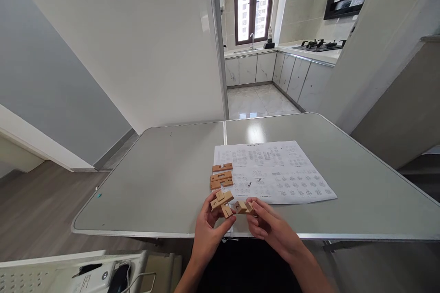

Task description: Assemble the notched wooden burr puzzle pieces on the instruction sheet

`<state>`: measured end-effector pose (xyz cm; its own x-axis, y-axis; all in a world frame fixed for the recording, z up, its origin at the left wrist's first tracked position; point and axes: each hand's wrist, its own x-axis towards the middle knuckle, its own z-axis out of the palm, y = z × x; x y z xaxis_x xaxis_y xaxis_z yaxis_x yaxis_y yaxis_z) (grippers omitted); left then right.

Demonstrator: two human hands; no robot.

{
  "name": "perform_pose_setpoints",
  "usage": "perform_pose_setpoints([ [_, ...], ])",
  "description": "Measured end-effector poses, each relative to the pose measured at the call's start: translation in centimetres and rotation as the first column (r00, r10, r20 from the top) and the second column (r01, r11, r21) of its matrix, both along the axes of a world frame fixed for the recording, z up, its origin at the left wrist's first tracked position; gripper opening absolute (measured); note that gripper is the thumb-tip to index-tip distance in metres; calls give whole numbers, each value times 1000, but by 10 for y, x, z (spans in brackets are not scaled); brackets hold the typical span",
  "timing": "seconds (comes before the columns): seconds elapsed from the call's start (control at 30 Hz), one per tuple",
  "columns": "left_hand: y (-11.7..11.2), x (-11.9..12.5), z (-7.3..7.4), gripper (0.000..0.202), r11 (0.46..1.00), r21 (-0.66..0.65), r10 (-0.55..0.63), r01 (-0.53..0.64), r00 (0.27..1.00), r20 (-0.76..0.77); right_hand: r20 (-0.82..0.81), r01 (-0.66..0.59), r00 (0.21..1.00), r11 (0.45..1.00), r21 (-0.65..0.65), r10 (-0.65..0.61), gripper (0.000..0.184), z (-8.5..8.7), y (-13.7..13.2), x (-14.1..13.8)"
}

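Observation:
Near the table's front edge, my left hand [212, 225] is closed around a few interlocked wooden puzzle pieces [222, 199], one marked with a 3. In my right hand [268, 222], thumb and fingers pinch a single notched wooden puzzle piece [241, 207] that bears a 2. Its left end points at the interlocked pieces; whether the two touch I cannot tell. Just beyond my left hand lie three darker notched wooden pieces [222, 176], one apart from the other two, at the left edge of a printed sheet [275, 169] with small line drawings and handwritten ticks.
The grey folding table [147, 178] has a centre seam and a rounded metal rim. A small teal bit [99, 195] lies near its left edge. At lower left, a white plastic bin [51, 263] holds a white box and cables. A kitchen counter [295, 62] stands beyond the doorway.

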<state>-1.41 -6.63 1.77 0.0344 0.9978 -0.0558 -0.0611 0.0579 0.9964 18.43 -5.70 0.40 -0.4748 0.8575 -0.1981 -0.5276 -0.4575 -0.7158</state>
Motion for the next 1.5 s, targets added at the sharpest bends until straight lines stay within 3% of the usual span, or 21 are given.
perform_pose_setpoints([
  [0.13, -3, 7, -2, 73, 999, 43, -25, 27, 999, -43, -160, -37, 987, 994, -99, 21, 34, -6, -1, -10],
  [0.3, -7, 13, -3, 73, 999, 47, -14, 20, 992, -125, -175, -3, 984, 985, -174, -28, 35, -6, -3, -16],
  [0.5, -10, 19, -4, 67, 993, 95, -39, 67, 961, -272, -29, 162, 984, 959, -234, -173, 46, -7, -10, -29],
  [0.63, -11, 22, -7, 64, 987, 138, -26, 82, 930, -368, 162, 310, 946, 932, -189, -281, 63, -12, -16, -38],
  [0.73, -11, 22, -9, 64, 983, 164, -7, 85, 903, -429, 273, 341, 915, 932, -125, -298, 68, -15, -18, -40],
  [0.93, -9, 19, -8, 65, 980, 174, -3, 93, 889, -458, 227, 272, 942, 959, -77, -249, 60, -12, -22, -38],
  [1.07, -10, 20, -5, 65, 981, 163, -13, 102, 881, -474, 230, 249, 945, 968, -39, -234, 66, -7, -25, -35],
  [1.27, -9, 17, -4, 64, 972, 174, -44, 156, 855, -517, 381, 148, 903, 976, 159, -199, 68, -4, -24, -30],
  [1.5, -4, 6, 16, 64, 945, 116, -190, 306, 804, -564, 438, 15, 884, 947, 321, -163, 65, -5, -23, -10],
])
